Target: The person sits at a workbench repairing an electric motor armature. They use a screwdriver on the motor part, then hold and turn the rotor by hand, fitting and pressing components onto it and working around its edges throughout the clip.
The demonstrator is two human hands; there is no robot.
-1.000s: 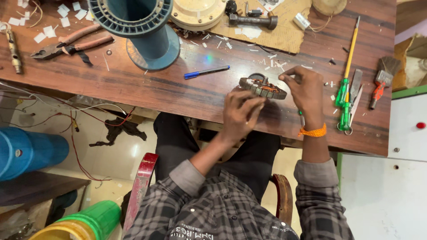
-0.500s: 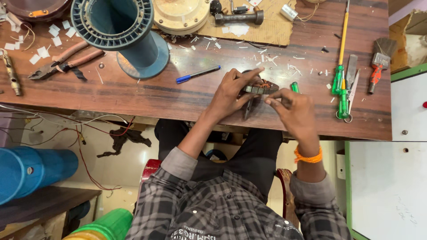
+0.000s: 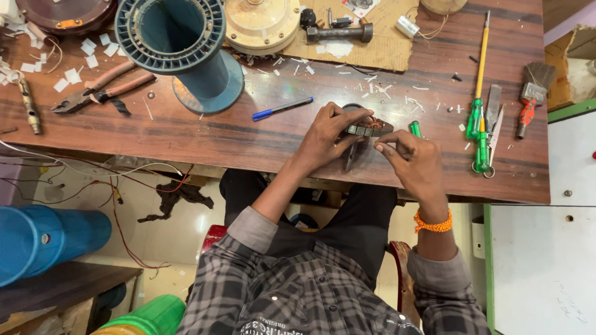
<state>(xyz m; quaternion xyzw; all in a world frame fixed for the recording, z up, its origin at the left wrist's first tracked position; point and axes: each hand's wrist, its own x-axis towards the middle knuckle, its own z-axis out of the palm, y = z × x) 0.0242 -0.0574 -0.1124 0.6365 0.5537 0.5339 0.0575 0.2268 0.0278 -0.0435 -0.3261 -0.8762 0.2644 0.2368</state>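
1. Both hands now meet at the stator core (image 3: 366,127), centre of the frame, near the desk (image 3: 217,133) front edge; earlier they sat lower right.
2. Left hand (image 3: 329,136) clamps its left side; right hand (image 3: 413,158) pinches at its right end.
3. Core's long axis runs left-right, tilted slightly.
4. Blue pen (image 3: 282,108) lies just left.

Wound stator (image 3: 367,129) mostly hidden under left hand (image 3: 332,138), details unclear

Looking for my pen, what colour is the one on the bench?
Blue: the pen lies beside the left hand, clearest in the head view.
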